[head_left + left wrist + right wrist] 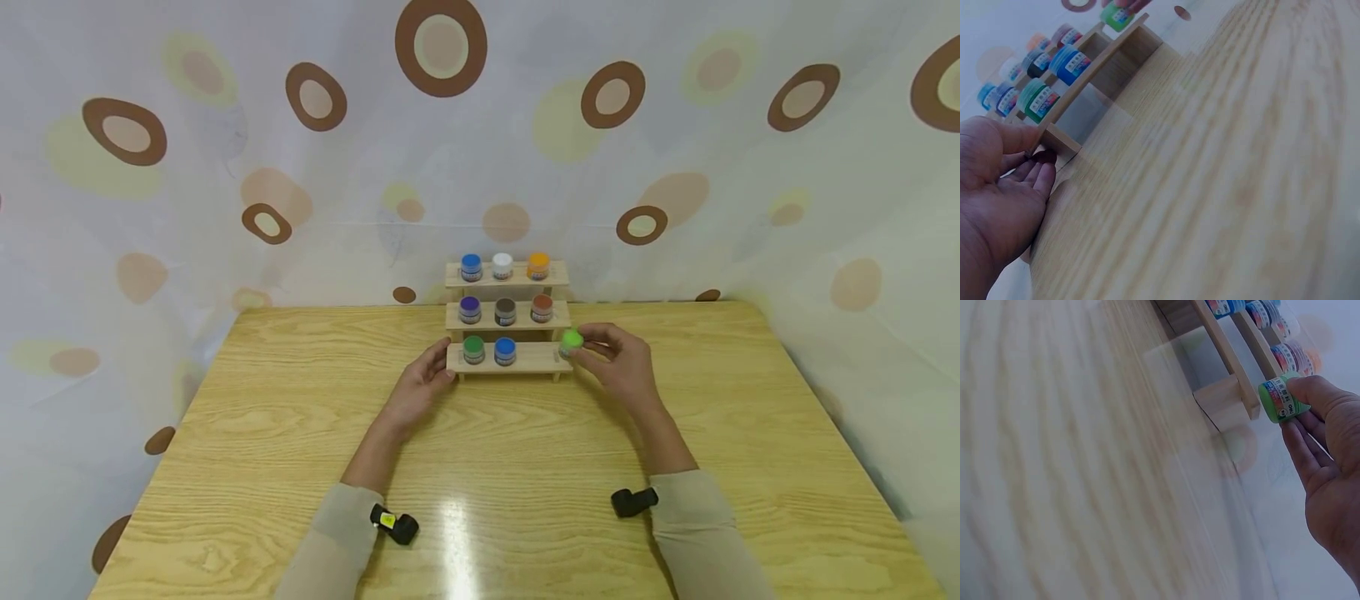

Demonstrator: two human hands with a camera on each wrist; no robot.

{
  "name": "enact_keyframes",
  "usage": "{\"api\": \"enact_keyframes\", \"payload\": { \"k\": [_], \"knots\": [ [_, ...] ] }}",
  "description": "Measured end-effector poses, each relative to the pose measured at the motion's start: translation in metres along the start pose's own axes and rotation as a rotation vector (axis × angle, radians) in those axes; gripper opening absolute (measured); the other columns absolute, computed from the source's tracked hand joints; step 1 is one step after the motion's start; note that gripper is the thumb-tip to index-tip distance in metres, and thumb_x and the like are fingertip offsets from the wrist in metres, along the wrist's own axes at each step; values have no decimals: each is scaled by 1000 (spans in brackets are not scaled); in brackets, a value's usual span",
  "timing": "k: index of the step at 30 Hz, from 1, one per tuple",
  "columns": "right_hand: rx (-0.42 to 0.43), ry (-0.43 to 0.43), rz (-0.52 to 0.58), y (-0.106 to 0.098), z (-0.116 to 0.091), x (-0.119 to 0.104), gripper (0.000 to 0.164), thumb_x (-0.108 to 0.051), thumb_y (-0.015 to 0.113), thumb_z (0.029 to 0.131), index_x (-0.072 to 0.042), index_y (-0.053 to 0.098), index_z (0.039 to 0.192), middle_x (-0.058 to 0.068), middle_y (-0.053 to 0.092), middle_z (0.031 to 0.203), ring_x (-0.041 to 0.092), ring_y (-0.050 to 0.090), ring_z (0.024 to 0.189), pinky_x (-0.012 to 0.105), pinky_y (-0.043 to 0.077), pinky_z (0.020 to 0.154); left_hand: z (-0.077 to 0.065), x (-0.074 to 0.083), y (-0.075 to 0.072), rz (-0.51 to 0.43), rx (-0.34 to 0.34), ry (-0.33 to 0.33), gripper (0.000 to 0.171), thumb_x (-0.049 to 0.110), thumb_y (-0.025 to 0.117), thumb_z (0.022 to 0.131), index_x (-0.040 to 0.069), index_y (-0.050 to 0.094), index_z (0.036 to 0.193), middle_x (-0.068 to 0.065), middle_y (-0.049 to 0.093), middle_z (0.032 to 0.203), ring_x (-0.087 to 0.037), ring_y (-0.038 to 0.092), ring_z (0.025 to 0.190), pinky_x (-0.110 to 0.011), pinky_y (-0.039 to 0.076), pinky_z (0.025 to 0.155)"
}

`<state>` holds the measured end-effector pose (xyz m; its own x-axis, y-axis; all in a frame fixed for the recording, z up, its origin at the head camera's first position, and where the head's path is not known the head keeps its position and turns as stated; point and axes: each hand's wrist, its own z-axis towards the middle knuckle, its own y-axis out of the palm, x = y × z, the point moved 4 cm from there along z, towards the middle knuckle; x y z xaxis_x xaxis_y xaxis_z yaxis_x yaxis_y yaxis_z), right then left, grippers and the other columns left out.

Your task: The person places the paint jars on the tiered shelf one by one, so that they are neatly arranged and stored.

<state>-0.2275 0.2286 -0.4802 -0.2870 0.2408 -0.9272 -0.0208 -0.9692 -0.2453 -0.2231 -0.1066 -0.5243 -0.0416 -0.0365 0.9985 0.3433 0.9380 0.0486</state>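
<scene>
My right hand (618, 362) pinches a light green paint jar (571, 342) between thumb and fingers, at the right end of the lowest step of a wooden display rack (532, 358). In the right wrist view the jar (1279, 400) is tilted, just past the step's end, with its label showing. At the rack's left end my left hand (420, 387) grips the lowest step, thumb at the near edge and fingers around the end. A dark green jar (473, 350) and a blue jar (505, 352) stand on that step, toward its left side.
On the middle step stand a purple jar (469, 310), a dark brown jar (506, 312) and a reddish-brown jar (542, 308). The top step bears a blue jar (471, 267), a white jar (502, 267) and an orange jar (537, 267). A patterned curtain (337, 183) hangs behind the wooden table (300, 400).
</scene>
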Motion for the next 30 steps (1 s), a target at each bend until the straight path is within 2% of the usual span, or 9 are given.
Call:
{"api": "enact_keyframes", "payload": {
  "k": [6, 14, 24, 30],
  "knots": [
    [-29, -13, 23, 9, 0, -4, 35, 3, 81, 91, 7, 70, 124, 24, 67, 127, 22, 70, 113, 24, 58, 97, 0, 0, 0, 4, 0, -1, 64, 2, 49, 111, -1, 19, 167, -21, 34, 167, -34, 38, 153, -41, 38, 123],
    [-58, -22, 32, 18, 0, -3, 35, 1, 80, 93, 6, 70, 126, 25, 67, 130, 25, 71, 115, 24, 58, 96, 1, 1, 0, 8, 11, 3, 64, 2, 50, 110, -1, 20, 167, -21, 35, 167, -35, 38, 153, -42, 37, 123],
    [-75, -8, 21, 24, 0, -2, 35, -1, 81, 93, 2, 71, 127, 22, 68, 130, 39, 69, 119, 24, 59, 93, 0, 1, 1, 12, 9, -3, 64, 2, 50, 111, 0, 20, 167, -20, 34, 168, -34, 38, 153, -42, 38, 123],
    [-90, 5, 41, 27, 0, 1, 35, -2, 79, 95, 3, 70, 128, 23, 67, 131, 40, 69, 120, 25, 60, 93, 0, 2, 1, 13, 14, -6, 64, 2, 50, 111, -1, 20, 167, -21, 35, 167, -34, 39, 152, -40, 39, 122]
  ]
}}
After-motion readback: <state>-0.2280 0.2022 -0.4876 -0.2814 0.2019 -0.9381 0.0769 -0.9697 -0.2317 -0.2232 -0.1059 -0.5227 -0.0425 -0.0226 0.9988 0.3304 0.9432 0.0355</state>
